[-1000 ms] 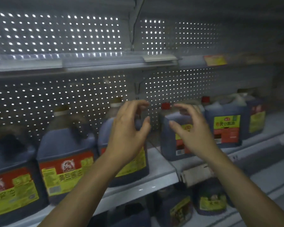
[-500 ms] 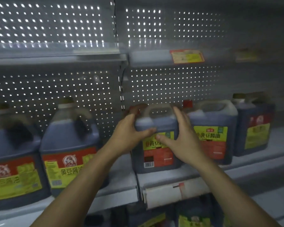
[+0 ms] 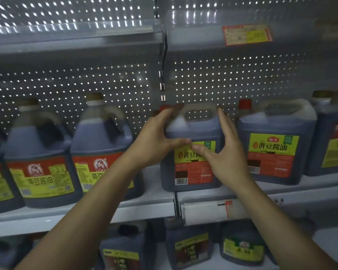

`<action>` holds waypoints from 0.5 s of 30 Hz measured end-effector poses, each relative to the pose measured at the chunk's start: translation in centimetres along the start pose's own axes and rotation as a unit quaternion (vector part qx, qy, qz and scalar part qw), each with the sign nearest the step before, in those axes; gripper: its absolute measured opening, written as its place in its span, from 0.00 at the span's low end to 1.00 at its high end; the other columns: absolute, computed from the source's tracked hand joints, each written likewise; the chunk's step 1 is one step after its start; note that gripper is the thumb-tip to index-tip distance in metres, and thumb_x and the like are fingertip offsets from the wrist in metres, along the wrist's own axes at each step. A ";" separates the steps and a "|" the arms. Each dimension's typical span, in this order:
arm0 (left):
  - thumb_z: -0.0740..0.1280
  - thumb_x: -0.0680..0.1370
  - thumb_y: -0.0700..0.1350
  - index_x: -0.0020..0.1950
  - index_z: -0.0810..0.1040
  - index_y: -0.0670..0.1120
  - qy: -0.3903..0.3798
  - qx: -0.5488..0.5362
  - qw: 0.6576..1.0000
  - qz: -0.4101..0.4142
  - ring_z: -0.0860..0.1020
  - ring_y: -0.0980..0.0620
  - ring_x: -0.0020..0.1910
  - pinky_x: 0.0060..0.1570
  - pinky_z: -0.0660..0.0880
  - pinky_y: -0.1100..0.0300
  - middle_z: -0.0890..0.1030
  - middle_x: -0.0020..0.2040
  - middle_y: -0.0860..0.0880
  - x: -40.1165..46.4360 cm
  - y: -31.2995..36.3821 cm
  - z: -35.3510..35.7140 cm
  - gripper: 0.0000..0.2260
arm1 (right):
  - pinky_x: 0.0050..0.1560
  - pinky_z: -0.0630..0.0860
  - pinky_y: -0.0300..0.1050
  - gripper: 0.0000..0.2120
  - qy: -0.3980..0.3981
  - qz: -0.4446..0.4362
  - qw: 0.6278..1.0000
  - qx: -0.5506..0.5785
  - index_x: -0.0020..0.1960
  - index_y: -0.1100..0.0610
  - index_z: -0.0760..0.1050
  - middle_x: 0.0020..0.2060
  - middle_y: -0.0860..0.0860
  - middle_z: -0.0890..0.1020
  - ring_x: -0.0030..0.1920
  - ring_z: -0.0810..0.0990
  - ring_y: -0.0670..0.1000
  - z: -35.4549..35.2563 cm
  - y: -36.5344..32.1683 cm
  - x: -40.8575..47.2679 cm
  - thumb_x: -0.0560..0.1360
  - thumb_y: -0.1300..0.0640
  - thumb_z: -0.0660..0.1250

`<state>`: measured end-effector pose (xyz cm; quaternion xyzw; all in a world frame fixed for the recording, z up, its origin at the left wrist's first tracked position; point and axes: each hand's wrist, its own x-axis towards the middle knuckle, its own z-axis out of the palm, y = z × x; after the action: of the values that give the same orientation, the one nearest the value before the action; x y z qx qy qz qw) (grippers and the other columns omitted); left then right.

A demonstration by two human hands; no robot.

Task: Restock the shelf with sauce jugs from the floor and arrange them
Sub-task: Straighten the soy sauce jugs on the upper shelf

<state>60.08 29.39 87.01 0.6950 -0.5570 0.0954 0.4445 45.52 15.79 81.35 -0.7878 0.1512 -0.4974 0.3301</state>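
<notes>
A square dark sauce jug (image 3: 195, 131) with a red cap and a yellow-and-red label stands on the middle shelf (image 3: 154, 205), right of the shelf joint. My left hand (image 3: 154, 145) grips its upper left corner, fingers curled over the shoulder by the cap, thumb across the front. My right hand (image 3: 224, 152) lies against its right side with straight fingers pointing up and the thumb on the label. A matching square jug (image 3: 275, 149) stands just to its right, and another sits at the frame's right edge.
Round-shouldered jugs (image 3: 101, 145) (image 3: 39, 164) with red-and-yellow labels line the shelf to the left. More jugs (image 3: 189, 248) stand on the shelf below. A white tag strip (image 3: 205, 211) hangs on the shelf edge. A price label (image 3: 247, 34) marks the upper shelf.
Both hands moved from mid-air onto the square jug and stayed there. The jug sits a little nearer its right-hand neighbour. My right fingers have straightened along its side.
</notes>
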 end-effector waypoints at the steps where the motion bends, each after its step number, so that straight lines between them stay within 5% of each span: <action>1: 0.82 0.68 0.53 0.70 0.74 0.53 0.001 0.007 1.000 -0.010 0.79 0.57 0.62 0.63 0.78 0.52 0.81 0.62 0.54 -0.3 -0.2 -0.5 0.33 | 0.73 0.54 0.31 0.50 -0.001 -0.002 1.000 0.000 0.83 0.40 0.52 0.81 0.37 0.56 0.79 0.53 0.37 0.4 -0.3 -0.1 0.71 0.48 0.79; 4: 0.78 0.67 0.61 0.70 0.72 0.59 0.004 0.048 0.998 -0.027 0.79 0.52 0.62 0.63 0.78 0.50 0.81 0.60 0.50 -0.9 -0.7 -1.6 0.34 | 0.73 0.55 0.31 0.50 0.001 -0.005 1.000 -0.005 0.83 0.40 0.52 0.82 0.39 0.56 0.80 0.55 0.39 1.5 -1.3 -0.4 0.70 0.48 0.80; 7: 0.79 0.71 0.56 0.76 0.67 0.60 0.001 0.114 0.993 -0.045 0.73 0.52 0.62 0.66 0.72 0.58 0.72 0.62 0.49 -1.8 -0.1 -2.6 0.37 | 0.66 0.52 0.21 0.51 0.007 -0.009 1.000 -0.017 0.83 0.39 0.53 0.82 0.40 0.56 0.79 0.55 0.39 2.4 -2.1 -0.7 0.70 0.48 0.80; 10: 0.78 0.72 0.56 0.77 0.66 0.59 0.010 0.154 0.987 -0.041 0.74 0.42 0.64 0.65 0.73 0.52 0.70 0.62 0.48 -2.4 0.0 -3.6 0.36 | 0.65 0.52 0.19 0.51 -0.006 -0.011 1.000 -0.016 0.83 0.39 0.53 0.81 0.40 0.57 0.79 0.56 0.39 2.9 -2.6 -0.6 0.70 0.48 0.80; 15: 0.76 0.74 0.56 0.77 0.67 0.54 -0.010 0.209 0.978 -0.012 0.74 0.38 0.65 0.63 0.74 0.50 0.67 0.67 0.44 -2.7 0.5 -4.2 0.34 | 0.71 0.58 0.32 0.50 -0.020 -0.003 1.000 0.004 0.82 0.37 0.53 0.81 0.38 0.58 0.78 0.57 0.37 2.8 -2.7 -0.7 0.70 0.46 0.80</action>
<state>60.16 34.31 88.07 0.7802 -0.5209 0.1971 0.2848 47.39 19.21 81.93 -0.7968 0.1402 -0.4829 0.3351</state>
